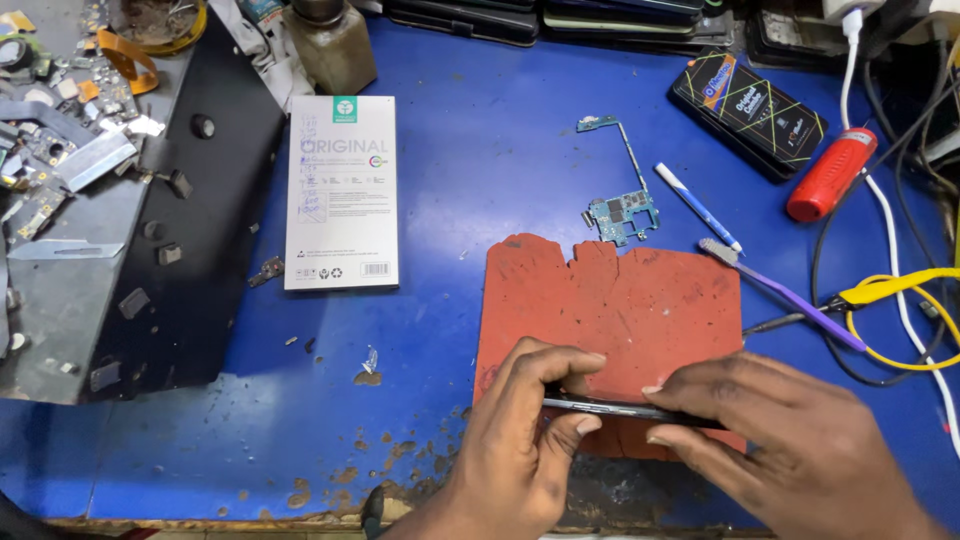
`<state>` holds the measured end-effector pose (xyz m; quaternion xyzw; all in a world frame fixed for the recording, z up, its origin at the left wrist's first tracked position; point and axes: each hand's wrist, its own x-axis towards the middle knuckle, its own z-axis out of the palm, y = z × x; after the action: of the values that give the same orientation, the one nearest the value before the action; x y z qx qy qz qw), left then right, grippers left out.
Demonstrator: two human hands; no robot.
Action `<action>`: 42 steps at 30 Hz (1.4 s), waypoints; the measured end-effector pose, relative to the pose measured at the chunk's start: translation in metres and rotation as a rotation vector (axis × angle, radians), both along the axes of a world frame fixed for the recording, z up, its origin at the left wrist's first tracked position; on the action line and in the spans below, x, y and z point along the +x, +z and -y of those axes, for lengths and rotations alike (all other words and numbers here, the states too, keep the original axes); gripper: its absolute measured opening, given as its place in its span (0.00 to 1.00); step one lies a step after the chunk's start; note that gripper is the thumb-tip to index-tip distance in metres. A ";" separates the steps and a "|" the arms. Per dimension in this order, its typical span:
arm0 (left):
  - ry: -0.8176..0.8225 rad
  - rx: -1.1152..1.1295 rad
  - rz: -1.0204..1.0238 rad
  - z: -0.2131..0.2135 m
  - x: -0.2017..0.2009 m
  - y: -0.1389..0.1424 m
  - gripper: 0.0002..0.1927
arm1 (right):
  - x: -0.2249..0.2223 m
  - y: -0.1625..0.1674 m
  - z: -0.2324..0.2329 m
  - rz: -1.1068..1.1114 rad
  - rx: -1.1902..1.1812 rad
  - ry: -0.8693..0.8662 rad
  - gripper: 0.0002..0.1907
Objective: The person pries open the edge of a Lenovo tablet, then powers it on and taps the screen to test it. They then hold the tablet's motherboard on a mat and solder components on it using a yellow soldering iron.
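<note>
**Thin phone held on edge over the red mat**

We are looking down at a worn blue bench top [480,180], chipped along its lower edge. At the lower centre of the frame lies a red work mat [620,300], scuffed and notched along its top. Over the mat's near edge we grip a thin dark phone [610,408], turned so that only its narrow side shows. Our left hand [520,440] pinches its left end between thumb and fingers; our right hand [780,430] lies over the right end, fingers pressed on its top edge and thumb beneath. Both hands are clenched on the phone, and neither holds a tool.

Just above the mat sits a small bare circuit board [620,210] with a long thin arm. Right of it lie a blue and white pen-like tool [697,207] and a purple-handled brush [790,297], which overlaps the mat's upper right corner. A white flat box [340,192] lies at centre left, a black box [760,110] and a red cylinder [832,173] at upper right. A dark tray of scrap parts [80,180] fills the upper left.

As we judge it, the risk lies in the grip: pressure from two ends on so thin a body could bend it or crack its glass. Should it slip off the mat's edge, it could strike the hard bench.
</note>
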<state>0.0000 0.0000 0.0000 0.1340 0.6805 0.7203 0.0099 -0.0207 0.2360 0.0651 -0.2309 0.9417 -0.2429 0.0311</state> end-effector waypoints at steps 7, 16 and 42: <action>0.100 0.008 -0.068 0.009 0.008 0.002 0.12 | 0.022 -0.003 0.022 -0.115 -0.065 -0.037 0.15; 0.082 0.075 0.048 -0.007 -0.004 -0.011 0.13 | 0.008 -0.018 0.005 -0.193 -0.050 -0.020 0.13; 0.119 0.812 0.334 -0.015 -0.012 -0.017 0.13 | 0.010 -0.052 0.002 0.226 -0.701 -0.147 0.26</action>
<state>-0.0117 0.0146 -0.0166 -0.0306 0.3378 0.9404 0.0246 -0.0107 0.2343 0.0129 -0.1312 0.8059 -0.5761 0.0365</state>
